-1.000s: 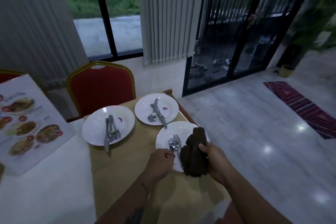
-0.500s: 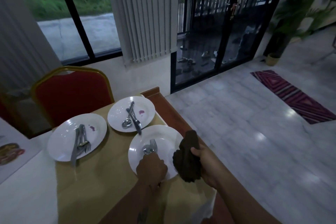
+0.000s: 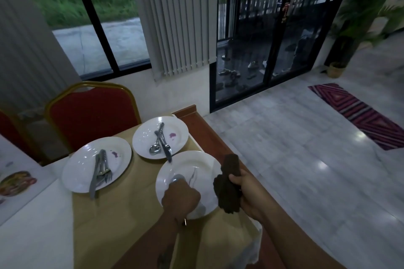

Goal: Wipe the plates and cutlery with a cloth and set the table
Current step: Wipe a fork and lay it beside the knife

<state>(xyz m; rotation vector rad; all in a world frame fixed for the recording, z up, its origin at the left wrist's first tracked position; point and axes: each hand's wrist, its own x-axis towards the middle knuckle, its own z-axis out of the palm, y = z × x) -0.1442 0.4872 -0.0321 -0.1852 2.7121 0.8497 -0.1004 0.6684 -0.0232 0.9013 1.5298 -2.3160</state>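
Head view: left hand (image 3: 180, 200) grips cutlery (image 3: 178, 178), now blurred over plate (image 3: 196, 164); right hand (image 3: 249, 194) still grips cloth (image 3: 227, 190).

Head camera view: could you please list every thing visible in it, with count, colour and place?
round white ceramic plates: 3, white; left plate, far plate and near plate, all on the beige table runner.
silver metal cutlery: count unclear, silver; knife and fork on left plate, spoon and knife on far plate.
purple stains: 2, purple; one on each of those two plates.
dark brown cloth: 1, brown; at near plate's right edge.
red padded chair: 1, red with gold frame; behind the table.
printed food menu: 1, multicoloured; far left.
striped rug: 1, purple; floor, right.
potted plant: 1, green; right corner.
left hand: 1; grips a blurred cutlery piece over near plate.
right hand: 1; holds the cloth.
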